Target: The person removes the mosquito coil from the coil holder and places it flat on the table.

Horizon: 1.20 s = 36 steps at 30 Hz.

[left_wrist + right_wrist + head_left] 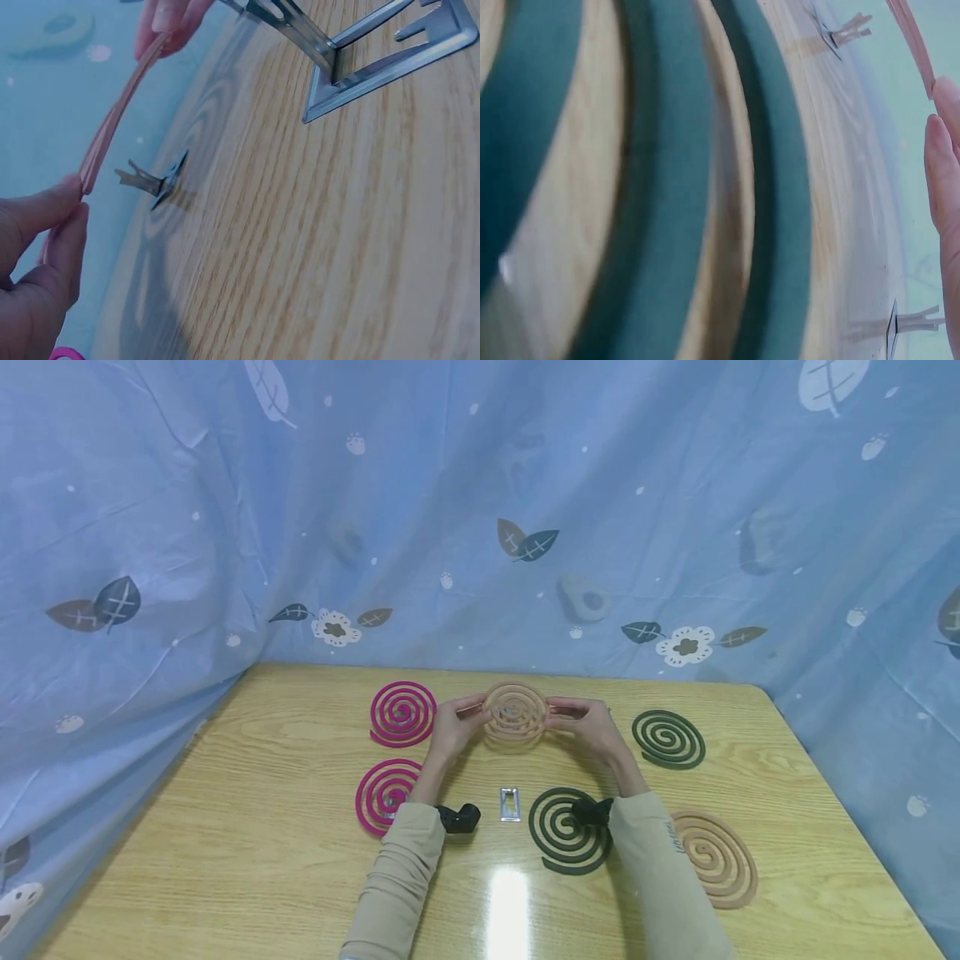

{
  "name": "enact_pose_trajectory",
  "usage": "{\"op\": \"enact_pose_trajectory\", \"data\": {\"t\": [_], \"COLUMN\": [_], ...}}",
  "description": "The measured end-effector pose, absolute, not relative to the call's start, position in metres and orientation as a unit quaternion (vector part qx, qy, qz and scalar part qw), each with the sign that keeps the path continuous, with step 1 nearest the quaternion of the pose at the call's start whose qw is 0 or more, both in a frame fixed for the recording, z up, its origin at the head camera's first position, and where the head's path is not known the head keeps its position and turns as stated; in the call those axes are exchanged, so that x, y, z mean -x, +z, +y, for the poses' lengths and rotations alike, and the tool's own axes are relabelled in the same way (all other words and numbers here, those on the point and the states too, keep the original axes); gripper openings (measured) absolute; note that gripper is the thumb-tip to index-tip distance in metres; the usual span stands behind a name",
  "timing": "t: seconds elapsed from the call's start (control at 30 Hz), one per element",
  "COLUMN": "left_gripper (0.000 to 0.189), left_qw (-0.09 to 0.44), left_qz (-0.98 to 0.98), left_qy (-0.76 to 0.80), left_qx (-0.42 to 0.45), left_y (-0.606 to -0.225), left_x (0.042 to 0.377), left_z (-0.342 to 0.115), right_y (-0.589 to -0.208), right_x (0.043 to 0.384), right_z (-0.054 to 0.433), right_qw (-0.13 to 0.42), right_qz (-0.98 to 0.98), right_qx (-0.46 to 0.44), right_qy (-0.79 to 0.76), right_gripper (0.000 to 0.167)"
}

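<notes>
Above the table's far part, a tan mosquito coil point(515, 710) is held up between both hands. My left hand point(452, 727) pinches its left edge with thumb and fingers; my right hand point(595, 727) pinches the right edge. Seen edge-on in the left wrist view, the coil point(112, 131) looks thin, with overlapping layers. Below it on the table stands a small metal coil stand point(169, 181) with upright prongs. Nearer to me, another metal coil stand point(510, 804) sits between the forearms. In the right wrist view, my right hand point(946, 180) shows only partly.
Two magenta coils point(403, 712) lie at the left, one partly behind my left forearm. A dark green coil point(567, 822) lies under my right wrist, another green coil point(666, 737) farther right. A second tan coil point(705, 856) is partly covered by the right sleeve. A blue curtain point(450, 510) hangs behind.
</notes>
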<state>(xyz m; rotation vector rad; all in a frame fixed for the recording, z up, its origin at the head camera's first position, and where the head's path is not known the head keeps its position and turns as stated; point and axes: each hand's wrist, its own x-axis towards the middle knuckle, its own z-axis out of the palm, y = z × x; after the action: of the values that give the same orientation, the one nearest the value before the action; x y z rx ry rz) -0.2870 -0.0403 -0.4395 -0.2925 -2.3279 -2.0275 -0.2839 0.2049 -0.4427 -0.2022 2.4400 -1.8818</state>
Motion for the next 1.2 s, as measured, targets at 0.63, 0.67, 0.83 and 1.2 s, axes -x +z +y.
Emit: {"op": "enact_pose_trajectory", "data": {"t": [0.63, 0.67, 0.83, 1.2], "left_gripper": [0.035, 0.035, 0.036, 0.037], "left_qw": [-0.010, -0.012, -0.030, -0.037], "left_qz": [-0.743, -0.744, -0.749, -0.737], "left_qy": [-0.661, -0.659, -0.652, -0.664], "left_qx": [0.105, 0.108, 0.112, 0.116], "left_y": [-0.442, -0.441, -0.439, -0.442], "left_x": [0.286, 0.286, 0.285, 0.285], "left_z": [-0.035, -0.036, -0.034, -0.029], "right_y": [-0.444, -0.444, -0.442, -0.439], "right_x": [0.279, 0.279, 0.276, 0.273], "right_z": [0.220, 0.221, 0.227, 0.235], "right_qw": [0.022, 0.024, 0.042, 0.065], "right_qz": [0.761, 0.759, 0.763, 0.767], "right_qx": [0.084, 0.084, 0.078, 0.066], "right_qy": [-0.643, -0.645, -0.640, -0.635], "right_gripper": [0.041, 0.042, 0.042, 0.043]}}
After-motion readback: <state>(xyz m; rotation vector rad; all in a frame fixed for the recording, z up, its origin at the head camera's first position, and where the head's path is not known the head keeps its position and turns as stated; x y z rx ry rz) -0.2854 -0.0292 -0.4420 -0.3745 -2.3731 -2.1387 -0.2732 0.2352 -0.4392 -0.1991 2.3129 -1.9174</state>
